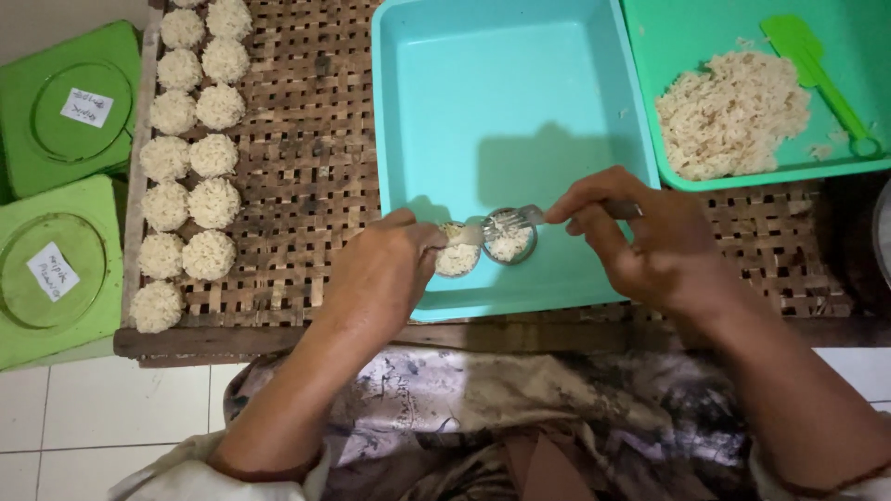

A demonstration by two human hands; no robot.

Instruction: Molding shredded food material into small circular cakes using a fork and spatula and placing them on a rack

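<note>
Ring moulds [509, 243], two of them, small and round and stuffed with noodles, sit side by side in the near part of the teal tray [445, 93]. That's what I have on my feed.

— And the hands?

— I see the left hand [385, 274] pinching the nearer mould at its rim. The right hand [650, 237] is closed around a fork [515, 220], tines down on the other mould's noodles.

— So which step is that?

— Packing, I'd judge: noodles being pressed into the ring. To my eye that needs a steadied ring and a light, even push from the fork.

— Counts further out?

— On the woven mat [306, 186] that covers the tabletop I count thirteen whole noodle pucks [213, 202] in two columns, plus one cut off by the top edge. One green tray [650, 37] holds a loose noodle heap [724, 116] and one green spatula [817, 70]. Two green lidded containers [56, 269] stand at the far left.
</note>
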